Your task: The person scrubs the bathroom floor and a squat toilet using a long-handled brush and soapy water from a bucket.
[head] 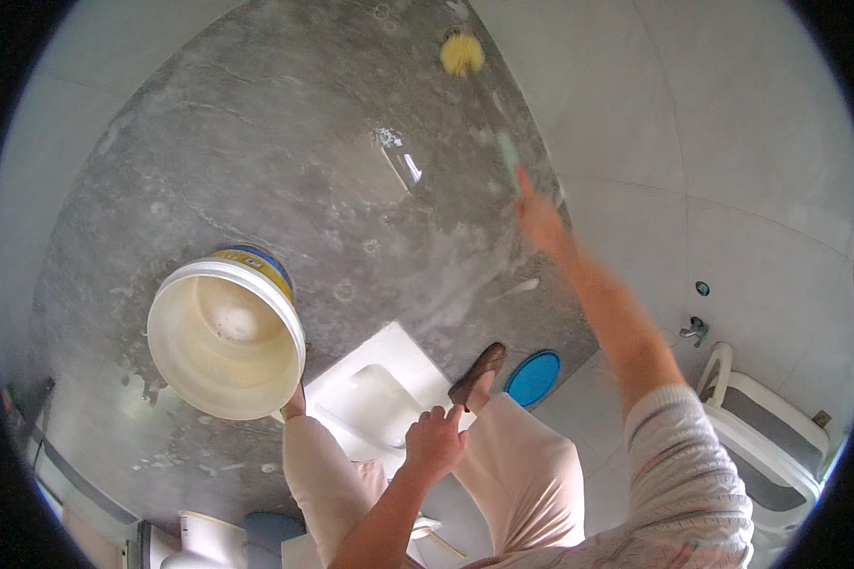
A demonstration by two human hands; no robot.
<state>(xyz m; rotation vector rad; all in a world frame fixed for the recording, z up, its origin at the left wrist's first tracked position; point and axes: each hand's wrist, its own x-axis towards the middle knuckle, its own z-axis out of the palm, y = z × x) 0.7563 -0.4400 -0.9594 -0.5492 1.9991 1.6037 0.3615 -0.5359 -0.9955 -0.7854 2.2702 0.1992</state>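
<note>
My right hand (539,213) reaches forward, gripping the pale green handle (508,151) of a scrubbing brush. Its round yellow head (462,55) is at the far end of the wet grey floor, close to the right wall; handle and hand are blurred. With nothing seen in it and its fingers partly spread, my left hand (435,439) hangs between my knees, in front of a white squat toilet pan (406,345) that I straddle. To the left of the pan is a large white bucket (158,355) with cloudy, foamy liquid inside.
A blue round lid (534,378) lies by my brown shoe (480,373). On the right wall is a metal tap (696,331), with a white-and-grey plastic object (768,441) below it. Foam and water streak the floor (270,171) between pale walls.
</note>
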